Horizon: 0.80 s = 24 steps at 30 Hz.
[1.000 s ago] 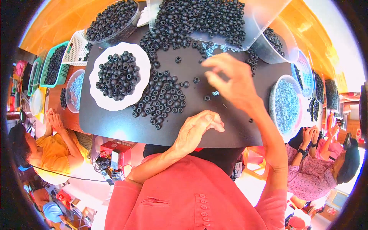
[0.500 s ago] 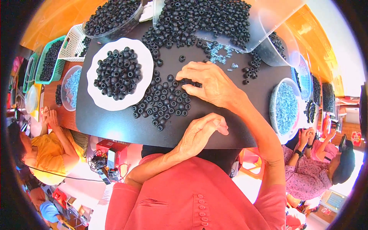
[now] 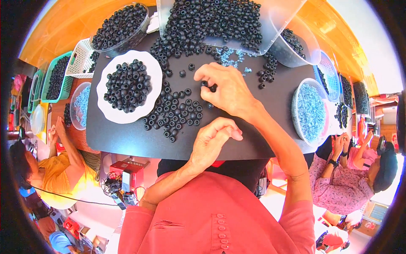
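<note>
My right hand (image 3: 228, 88) hovers over the dark table with its fingers curled round a few black beads (image 3: 204, 83). Below it, partly covered by the palm, lies another bead (image 3: 210, 105). Close to the table's near edge is my left hand (image 3: 213, 142), fingers bent and pressed together; whatever they hold is hidden. A loose heap of round black beads with holes (image 3: 177, 112) spreads to the left of both hands. Beyond that heap's left side, a white scalloped plate (image 3: 111, 114) carries a mound of the same beads.
A tipped clear bin (image 3: 277, 40) spills black beads at the back, beside small blue-grey pieces (image 3: 230, 57). A clear tub of beads (image 3: 122, 31) stands far left; a bowl of blue pieces (image 3: 310, 112) sits right. People sit at both sides.
My right fingers have curled in more around the beads, which were flatter under them before. A single bead now lies apart beyond the heap. The whole view has shifted slightly.
</note>
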### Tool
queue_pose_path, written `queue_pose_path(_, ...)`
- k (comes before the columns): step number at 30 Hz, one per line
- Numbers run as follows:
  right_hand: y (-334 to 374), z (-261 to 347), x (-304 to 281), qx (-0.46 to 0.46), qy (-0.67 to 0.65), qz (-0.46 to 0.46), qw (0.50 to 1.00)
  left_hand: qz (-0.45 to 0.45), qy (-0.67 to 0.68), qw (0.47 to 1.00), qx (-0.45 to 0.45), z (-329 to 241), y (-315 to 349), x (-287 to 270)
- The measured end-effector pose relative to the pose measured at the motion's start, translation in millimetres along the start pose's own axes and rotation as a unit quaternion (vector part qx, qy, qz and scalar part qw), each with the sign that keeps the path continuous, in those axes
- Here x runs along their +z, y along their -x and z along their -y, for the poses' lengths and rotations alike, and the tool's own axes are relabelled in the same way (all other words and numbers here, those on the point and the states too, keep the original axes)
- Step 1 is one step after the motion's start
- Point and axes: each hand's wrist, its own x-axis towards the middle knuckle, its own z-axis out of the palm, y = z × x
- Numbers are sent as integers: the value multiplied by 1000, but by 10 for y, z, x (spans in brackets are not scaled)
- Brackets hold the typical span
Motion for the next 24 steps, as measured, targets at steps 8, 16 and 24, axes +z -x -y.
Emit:
queue_pose_path(8, 676, 197, -415, 42, -223, -41, 973, -51, 143, 988, 26, -115, -17, -47)
queue_pose_path(16, 993, 134, -430, 25, -244, -80, 966, 20, 132, 990, -54, -123, -110, -38)
queue_pose_path(24, 1120, 165, -404, 112, -295, -39, 948, -5, 44, 995, -95, -84, -62, -71)
